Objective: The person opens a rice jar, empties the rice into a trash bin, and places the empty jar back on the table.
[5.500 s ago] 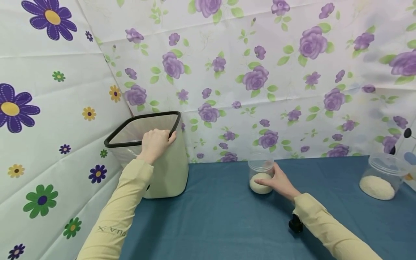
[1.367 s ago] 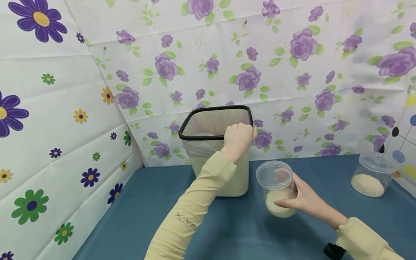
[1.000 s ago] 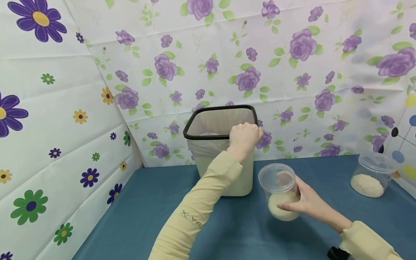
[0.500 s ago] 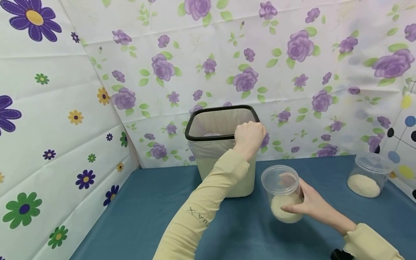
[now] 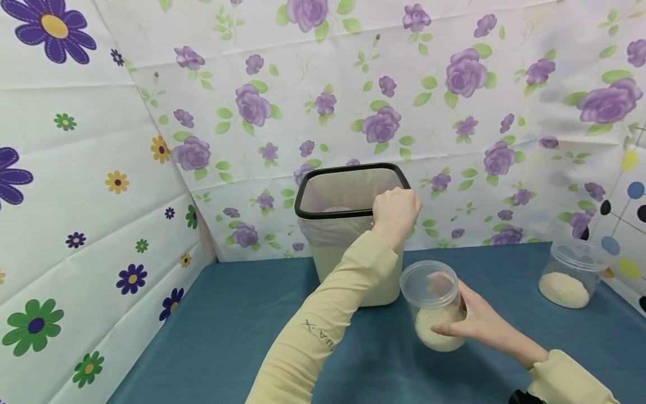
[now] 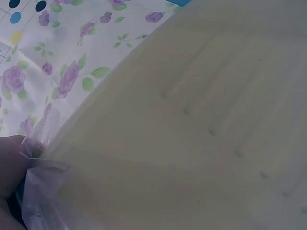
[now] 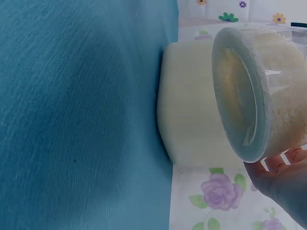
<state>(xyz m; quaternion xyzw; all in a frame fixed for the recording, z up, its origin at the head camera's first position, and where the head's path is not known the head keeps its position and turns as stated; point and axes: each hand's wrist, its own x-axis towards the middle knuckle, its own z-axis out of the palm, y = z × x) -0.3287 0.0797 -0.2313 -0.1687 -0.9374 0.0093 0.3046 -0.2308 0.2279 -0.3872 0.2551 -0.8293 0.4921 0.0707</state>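
Note:
A cream trash can (image 5: 328, 255) with a black rim and a clear liner bag (image 5: 333, 231) stands near the back of the table. My left hand (image 5: 395, 210) grips its front right rim; the left wrist view shows the can's wall (image 6: 158, 124) and bunched plastic (image 6: 43, 187) beside part of the hand. My right hand (image 5: 476, 317) holds a clear plastic jar (image 5: 429, 286), partly filled with white rice-like grains (image 5: 435, 331), just right of the can. From the right wrist view, the jar's base (image 7: 240, 96) is off the table, with fingers round its side.
A second clear jar (image 5: 580, 255) with white grains stands at the table's far right. Blue cloth covers the table (image 5: 212, 336). Flowered sheets (image 5: 282, 112) hang behind and on the left, and a dotted sheet (image 5: 626, 224) on the right.
The trash can, gripped by my left hand, has moved from the left corner rightward to the middle. My right hand has lifted the jar and brought it nearer; lately it shifted slightly.

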